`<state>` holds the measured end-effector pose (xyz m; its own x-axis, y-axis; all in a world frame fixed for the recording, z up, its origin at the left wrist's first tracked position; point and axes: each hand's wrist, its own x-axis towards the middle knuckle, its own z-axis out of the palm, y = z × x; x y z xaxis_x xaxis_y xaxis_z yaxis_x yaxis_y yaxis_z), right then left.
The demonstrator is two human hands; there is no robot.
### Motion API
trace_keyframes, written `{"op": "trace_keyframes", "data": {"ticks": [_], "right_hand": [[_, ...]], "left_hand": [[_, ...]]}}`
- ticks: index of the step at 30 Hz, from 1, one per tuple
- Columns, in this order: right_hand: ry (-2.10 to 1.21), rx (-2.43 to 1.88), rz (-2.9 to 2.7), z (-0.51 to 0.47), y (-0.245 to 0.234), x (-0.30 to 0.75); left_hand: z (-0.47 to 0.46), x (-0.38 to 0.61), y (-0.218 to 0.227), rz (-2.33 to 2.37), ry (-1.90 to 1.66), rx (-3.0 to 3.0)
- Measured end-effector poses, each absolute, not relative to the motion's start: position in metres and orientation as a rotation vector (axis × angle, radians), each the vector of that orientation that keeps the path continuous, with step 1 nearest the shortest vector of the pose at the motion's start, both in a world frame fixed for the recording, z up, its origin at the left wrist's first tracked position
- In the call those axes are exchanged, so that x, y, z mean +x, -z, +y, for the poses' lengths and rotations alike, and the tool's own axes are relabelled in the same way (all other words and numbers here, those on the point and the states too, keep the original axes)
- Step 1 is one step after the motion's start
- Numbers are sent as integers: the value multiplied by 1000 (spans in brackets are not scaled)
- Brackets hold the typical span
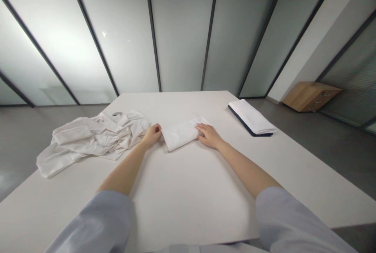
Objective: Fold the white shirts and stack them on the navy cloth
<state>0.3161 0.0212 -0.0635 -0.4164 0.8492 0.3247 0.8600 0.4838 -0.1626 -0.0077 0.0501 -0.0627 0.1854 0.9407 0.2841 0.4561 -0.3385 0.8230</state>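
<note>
A folded white cloth lies flat in the middle of the white table, its long side slanting up to the right. My left hand is closed in a pinch at the cloth's left corner. Resting on the right end of the same cloth is my right hand, its fingers stretched out and slightly apart. Just left of my left hand spreads a crumpled heap of white fabric, which looks like loose garments.
Toward the right edge of the table, a folded white cloth sits on a dark navy one. A wooden cabinet stands on the floor at the right. Frosted glass panels rise behind the table.
</note>
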Motion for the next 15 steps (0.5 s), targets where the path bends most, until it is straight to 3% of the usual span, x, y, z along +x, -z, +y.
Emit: {"op": "trace_keyframes", "data": {"ticks": [15], "right_hand": [[158, -1694, -2268, 15, 46, 307]], "left_hand": [[62, -31, 68, 1769, -1374, 1584]]}}
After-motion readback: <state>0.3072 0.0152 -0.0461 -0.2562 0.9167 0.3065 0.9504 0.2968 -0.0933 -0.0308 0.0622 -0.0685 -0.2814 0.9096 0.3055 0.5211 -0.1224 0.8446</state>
